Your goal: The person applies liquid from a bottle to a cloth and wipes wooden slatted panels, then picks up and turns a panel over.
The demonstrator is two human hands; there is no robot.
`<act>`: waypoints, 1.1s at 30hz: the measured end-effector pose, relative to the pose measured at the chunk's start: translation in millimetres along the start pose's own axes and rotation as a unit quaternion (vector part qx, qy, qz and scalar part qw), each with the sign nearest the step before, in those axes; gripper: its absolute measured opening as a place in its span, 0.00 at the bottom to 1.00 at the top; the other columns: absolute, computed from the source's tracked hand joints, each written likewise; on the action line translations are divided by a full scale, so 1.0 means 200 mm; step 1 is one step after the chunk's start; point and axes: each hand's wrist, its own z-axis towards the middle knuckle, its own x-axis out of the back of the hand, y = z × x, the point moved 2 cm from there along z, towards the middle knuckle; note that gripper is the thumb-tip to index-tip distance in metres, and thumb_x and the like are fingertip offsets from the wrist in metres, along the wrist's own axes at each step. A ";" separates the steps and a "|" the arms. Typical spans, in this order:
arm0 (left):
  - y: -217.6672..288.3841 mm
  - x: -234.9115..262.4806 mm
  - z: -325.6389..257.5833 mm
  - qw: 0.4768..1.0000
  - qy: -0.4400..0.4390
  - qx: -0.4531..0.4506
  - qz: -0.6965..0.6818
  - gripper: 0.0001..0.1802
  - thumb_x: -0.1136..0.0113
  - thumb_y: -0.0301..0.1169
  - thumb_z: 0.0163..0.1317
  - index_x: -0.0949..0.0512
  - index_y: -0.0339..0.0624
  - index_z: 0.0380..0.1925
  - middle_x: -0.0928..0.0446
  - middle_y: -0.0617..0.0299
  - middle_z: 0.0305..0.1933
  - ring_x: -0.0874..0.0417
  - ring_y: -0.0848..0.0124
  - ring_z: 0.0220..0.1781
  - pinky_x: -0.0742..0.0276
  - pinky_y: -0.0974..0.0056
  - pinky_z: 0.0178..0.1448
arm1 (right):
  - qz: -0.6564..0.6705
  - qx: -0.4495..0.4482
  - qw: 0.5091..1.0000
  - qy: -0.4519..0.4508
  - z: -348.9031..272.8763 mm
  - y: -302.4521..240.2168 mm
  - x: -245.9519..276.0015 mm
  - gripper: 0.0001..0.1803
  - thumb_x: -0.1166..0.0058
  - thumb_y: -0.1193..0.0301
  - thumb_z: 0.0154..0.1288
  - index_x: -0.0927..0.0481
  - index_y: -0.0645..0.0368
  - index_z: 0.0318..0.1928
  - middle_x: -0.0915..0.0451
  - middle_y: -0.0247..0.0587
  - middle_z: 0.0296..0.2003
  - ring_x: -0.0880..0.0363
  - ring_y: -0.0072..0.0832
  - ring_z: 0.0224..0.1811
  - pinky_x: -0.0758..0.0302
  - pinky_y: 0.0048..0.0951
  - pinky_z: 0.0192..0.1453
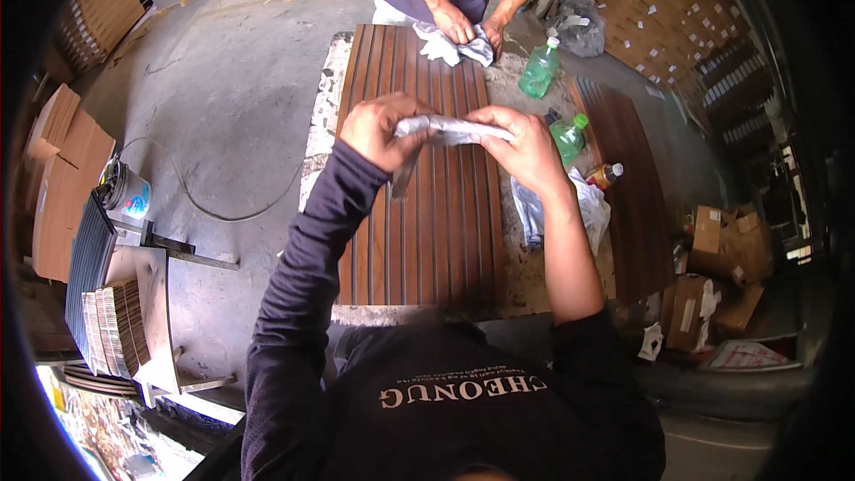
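A folded whitish cloth [456, 131] is stretched between my two hands above a brown slatted wood panel [427, 240]. My left hand [378, 132] is closed around one end, with a loose strip hanging below it. My right hand [527, 147] pinches the other end between thumb and fingers. The panel, with dark grooves running away from me, lies on a worn table [521, 289]. At its far end, a co-worker's hands [468, 28] press another white cloth [450, 46] onto the panel.
Right of the panel stand a green bottle [539, 71], a second green bottle [568, 137] and a small brown bottle [605, 175], beside a plastic bag [590, 207]. A dark wood panel [628, 200] lies farther right. A bucket [134, 194] and stacked boards [116, 325] are at left.
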 end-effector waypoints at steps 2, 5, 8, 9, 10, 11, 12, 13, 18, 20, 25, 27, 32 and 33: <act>0.07 -0.01 -0.12 0.994 -0.076 0.064 -0.037 0.10 0.36 0.25 0.50 0.19 0.37 0.35 0.18 0.55 0.33 0.16 0.62 0.35 0.20 0.63 0.41 | -0.048 -0.007 0.999 -0.014 -0.11 0.01 -0.02 0.08 0.43 0.75 0.58 0.18 0.57 0.40 0.16 0.41 0.32 0.16 0.32 0.32 0.23 0.29 0.37; 0.07 -0.21 -0.47 0.998 -0.063 0.004 -0.024 0.15 0.36 0.25 0.47 0.18 0.42 0.39 0.18 0.55 0.39 0.16 0.62 0.44 0.21 0.60 0.49 | -0.045 0.040 0.997 -0.045 -0.38 0.18 -0.16 0.11 0.43 0.81 0.55 0.18 0.58 0.39 0.16 0.40 0.38 0.17 0.28 0.37 0.20 0.27 0.41; 0.14 -0.48 -0.91 0.969 -0.217 0.106 0.060 0.18 0.37 0.26 0.47 0.18 0.47 0.42 0.20 0.57 0.49 0.21 0.62 0.53 0.26 0.56 0.58 | -0.041 0.028 0.988 -0.145 -0.75 0.43 -0.32 0.10 0.45 0.83 0.53 0.19 0.59 0.35 0.17 0.42 0.35 0.18 0.35 0.37 0.22 0.31 0.44; 0.18 -0.53 -1.02 0.944 -0.283 0.149 0.076 0.19 0.37 0.26 0.47 0.18 0.50 0.43 0.21 0.58 0.52 0.22 0.62 0.56 0.28 0.55 0.60 | -0.062 -0.008 0.982 -0.177 -0.88 0.47 -0.36 0.09 0.46 0.81 0.54 0.18 0.60 0.36 0.17 0.42 0.36 0.18 0.34 0.39 0.23 0.32 0.46; 0.21 -0.58 -1.09 0.939 -0.304 0.154 0.040 0.18 0.37 0.28 0.49 0.18 0.49 0.44 0.20 0.58 0.49 0.20 0.61 0.53 0.26 0.55 0.57 | -0.061 -0.041 0.976 -0.204 -1.03 0.57 -0.42 0.09 0.46 0.79 0.55 0.18 0.59 0.37 0.17 0.42 0.38 0.18 0.35 0.40 0.23 0.33 0.48; 0.23 -0.59 -1.12 0.932 -0.323 0.166 0.008 0.17 0.38 0.29 0.51 0.18 0.49 0.44 0.19 0.58 0.46 0.19 0.61 0.50 0.24 0.56 0.54 | -0.059 -0.077 0.968 -0.233 -1.09 0.54 -0.42 0.10 0.46 0.78 0.55 0.18 0.59 0.39 0.17 0.43 0.40 0.18 0.37 0.42 0.23 0.34 0.49; 0.22 -0.60 -1.14 0.931 -0.325 0.169 0.007 0.17 0.38 0.29 0.51 0.18 0.49 0.44 0.19 0.58 0.46 0.19 0.61 0.50 0.24 0.56 0.54 | -0.041 -0.096 0.967 -0.234 -1.11 0.52 -0.42 0.11 0.46 0.77 0.55 0.18 0.58 0.40 0.17 0.43 0.40 0.18 0.38 0.42 0.23 0.34 0.49; 0.22 -0.60 -1.13 0.890 -0.370 0.262 -0.055 0.16 0.40 0.34 0.56 0.19 0.50 0.46 0.18 0.57 0.45 0.18 0.61 0.49 0.24 0.56 0.55 | -0.026 -0.120 0.966 -0.228 -1.14 0.52 -0.41 0.11 0.45 0.77 0.56 0.18 0.57 0.41 0.17 0.43 0.40 0.19 0.39 0.42 0.24 0.34 0.49; 0.02 -0.63 -1.14 0.855 -0.224 0.456 -0.105 0.20 0.39 0.43 0.59 0.20 0.45 0.48 0.17 0.51 0.35 0.15 0.63 0.38 0.21 0.63 0.47 | -0.064 -0.088 0.981 -0.159 -0.85 0.43 -0.31 0.10 0.45 0.73 0.58 0.19 0.56 0.42 0.17 0.44 0.38 0.18 0.39 0.40 0.23 0.36 0.45; -0.14 -0.65 -1.10 0.847 -0.155 0.495 -0.118 0.21 0.37 0.43 0.57 0.20 0.43 0.48 0.17 0.50 0.33 0.15 0.65 0.37 0.21 0.64 0.46 | -0.086 -0.042 0.990 -0.098 -0.71 0.48 -0.34 0.09 0.44 0.71 0.57 0.21 0.52 0.41 0.18 0.42 0.35 0.18 0.41 0.37 0.24 0.38 0.41; -0.31 -0.55 -1.07 0.895 -0.019 0.446 -0.020 0.17 0.39 0.35 0.55 0.20 0.39 0.43 0.18 0.52 0.35 0.16 0.62 0.36 0.22 0.62 0.43 | -0.050 0.023 0.995 0.077 -0.50 0.51 -0.51 0.19 0.44 0.67 0.60 0.26 0.54 0.52 0.27 0.42 0.56 0.27 0.40 0.57 0.30 0.38 0.57; -0.36 -0.46 -1.17 0.918 0.070 0.380 0.089 0.17 0.39 0.34 0.54 0.21 0.41 0.43 0.21 0.52 0.39 0.18 0.59 0.37 0.22 0.60 0.42 | -0.110 0.031 0.993 -0.009 -0.53 0.38 -0.56 0.23 0.42 0.62 0.58 0.26 0.53 0.54 0.29 0.40 0.59 0.30 0.41 0.60 0.34 0.40 0.63; -0.32 -0.31 -1.18 0.887 0.004 0.331 0.322 0.23 0.41 0.36 0.54 0.24 0.51 0.52 0.32 0.54 0.61 0.36 0.55 0.64 0.43 0.48 0.65 | -0.238 0.168 0.914 -0.281 -0.75 0.56 -0.81 0.44 0.53 0.30 0.49 0.35 0.34 0.65 0.53 0.32 0.72 0.67 0.38 0.76 0.68 0.61 0.73; -0.33 -0.28 -1.17 0.856 -0.042 0.342 0.386 0.27 0.44 0.40 0.57 0.29 0.52 0.59 0.38 0.53 0.67 0.40 0.54 0.68 0.50 0.46 0.69 | -0.242 0.154 0.921 -0.264 -0.75 0.62 -0.83 0.43 0.52 0.32 0.51 0.36 0.34 0.66 0.56 0.33 0.73 0.66 0.38 0.76 0.68 0.61 0.73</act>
